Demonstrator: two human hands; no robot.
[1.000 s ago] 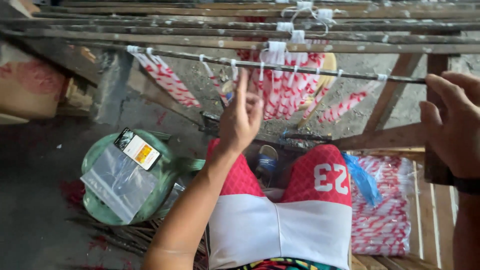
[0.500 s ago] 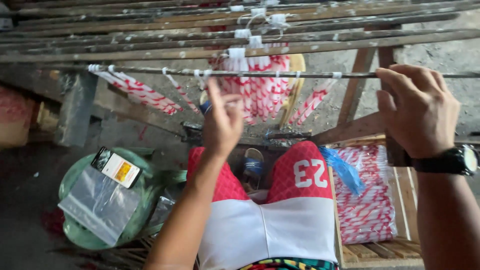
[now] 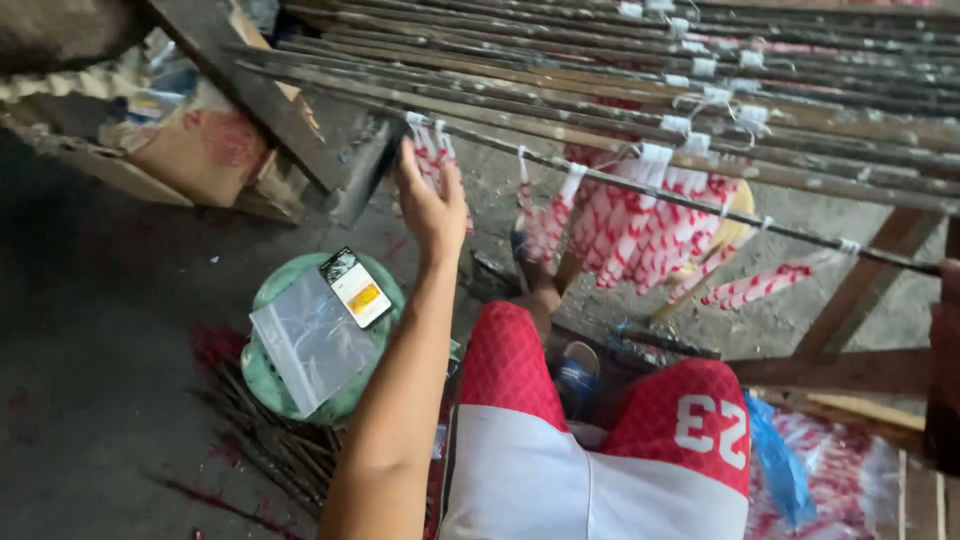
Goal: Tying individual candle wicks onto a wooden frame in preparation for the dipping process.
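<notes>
Two red-and-white tied bundles (image 3: 436, 160) hang at the rod's (image 3: 640, 190) left end; my left hand (image 3: 430, 200), grip apart, should close gently; right grip unclear.

A round green stool (image 3: 262, 372) is seen on the dark floor at lower left, with a clear zip bag (image 3: 309, 341) and a phone (image 3: 356, 287) laid on its top, the phone partly over the bag. Thin dark sticks (image 3: 265, 450) are scattered beside the stool. A stained cardboard box (image 3: 190, 145) is set further back at upper left
</notes>
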